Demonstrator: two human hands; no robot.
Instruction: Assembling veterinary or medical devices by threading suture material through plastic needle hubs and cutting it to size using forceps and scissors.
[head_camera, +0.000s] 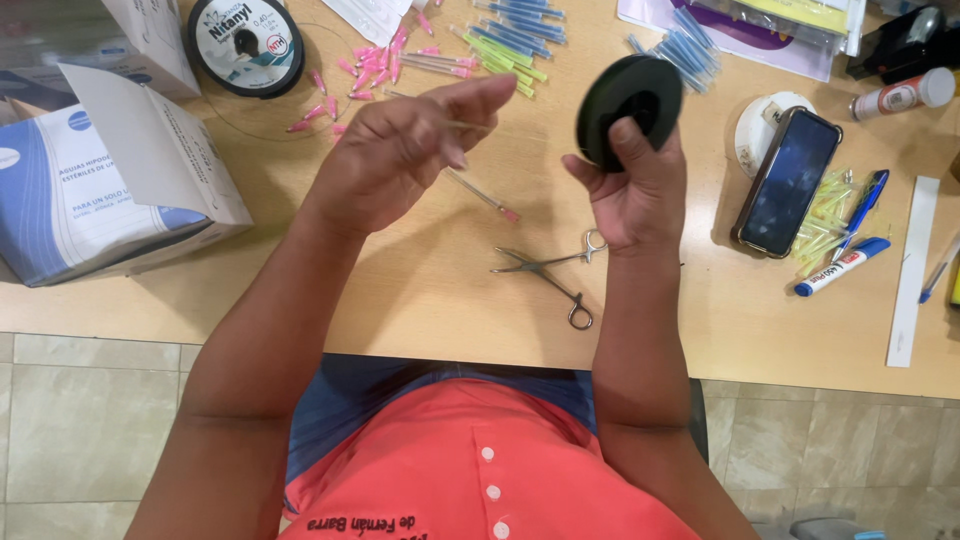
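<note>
At the far left an open box (90, 190) of blue and white card sits on the table (420, 300), its flap raised; behind it lies a flat spool (246, 44) with a white label, and pink-capped needles (370, 62) are scattered beside it, then green ones (500, 55) and blue ones (525, 25).

The left hand (400, 150) hangs above the table with thumb and forefinger pinched shut on a thin line (510, 130); the other fingers are curled in. The line runs nearly level, left to right, straight from that pinch toward the dark reel (630, 105); so the reel lies to the right of the left hand's grip and just apart from it. The right hand (630, 195) has the reel, thumb pressed on its face near the hub, fingers closed behind it; the reel stands on edge, its face toward the camera.

Below the hands, one pink-capped needle (482, 195) lies slanted, and steel forceps (548, 272) rest flat, handles toward the person. Further right are a phone (787, 182), yellow needles (828, 215), a blue marker (842, 266) and a white strip (912, 270). The table is pale wood; beyond its near edge is a tiled floor (90, 420).
</note>
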